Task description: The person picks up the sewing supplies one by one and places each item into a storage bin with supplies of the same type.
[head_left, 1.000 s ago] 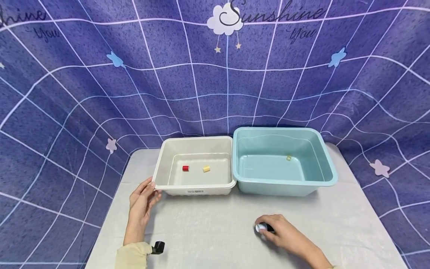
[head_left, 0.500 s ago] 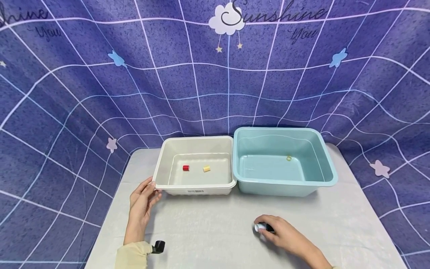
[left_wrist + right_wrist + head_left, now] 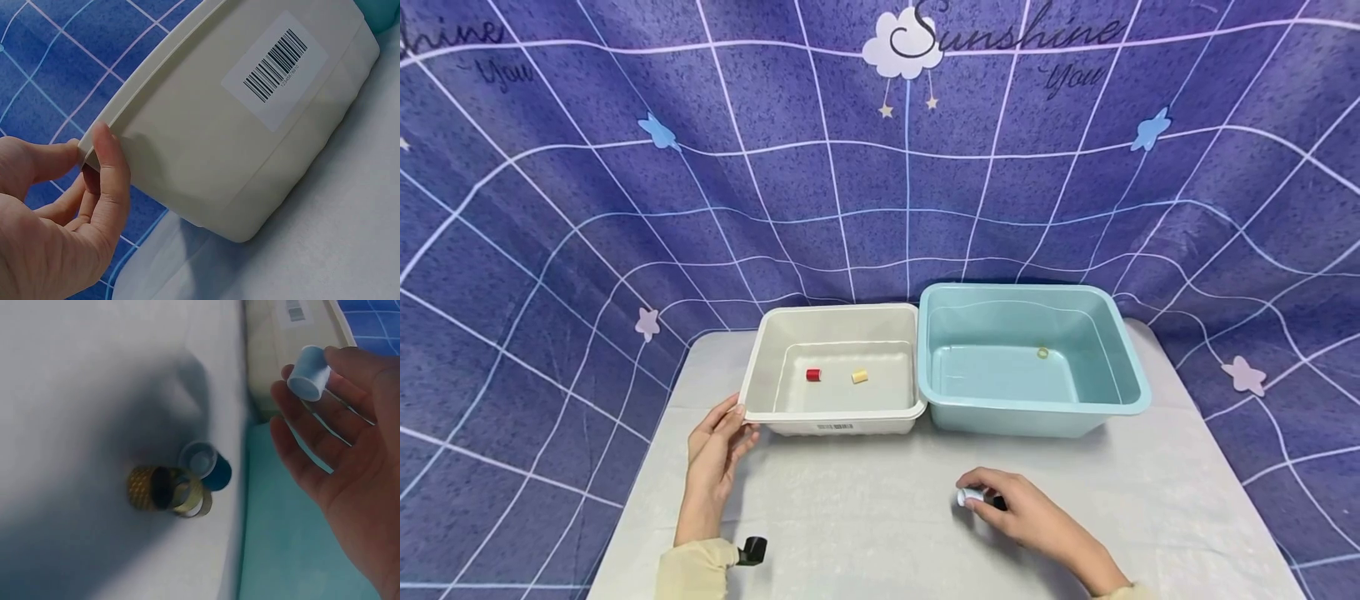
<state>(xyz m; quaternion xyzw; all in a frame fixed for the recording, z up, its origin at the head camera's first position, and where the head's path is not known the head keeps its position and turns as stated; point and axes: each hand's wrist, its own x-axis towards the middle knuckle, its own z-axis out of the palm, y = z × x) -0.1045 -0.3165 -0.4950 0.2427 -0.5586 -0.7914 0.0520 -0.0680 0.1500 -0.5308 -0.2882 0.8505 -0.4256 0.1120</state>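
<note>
My left hand (image 3: 711, 454) pinches the near left corner of the white bin's rim (image 3: 103, 122), thumb and fingers on either side of it. Inside that bin lie a red thread spool (image 3: 813, 375) and a pale yellow one (image 3: 860, 377). Between the thumb and fingertips of my right hand (image 3: 1018, 512) is a light blue thread spool (image 3: 309, 374), held over the table in front of the teal bin. Under this hand, in the right wrist view, a dark blue spool (image 3: 219, 472), a dimpled gold thimble (image 3: 142, 487) and gold ring-like pieces (image 3: 187, 494) cluster on the cloth; the head view hides them.
The teal bin (image 3: 1037, 407) stands against the white bin's right side, with a small yellowish ring (image 3: 1042, 352) inside. White cloth (image 3: 850, 517) covers the table. Behind and at both sides hangs a purple-blue patterned curtain (image 3: 880, 183).
My right hand has shifted slightly left and toward the bins, carrying the light blue spool with it. My left hand has stayed on the white bin's rim.
</note>
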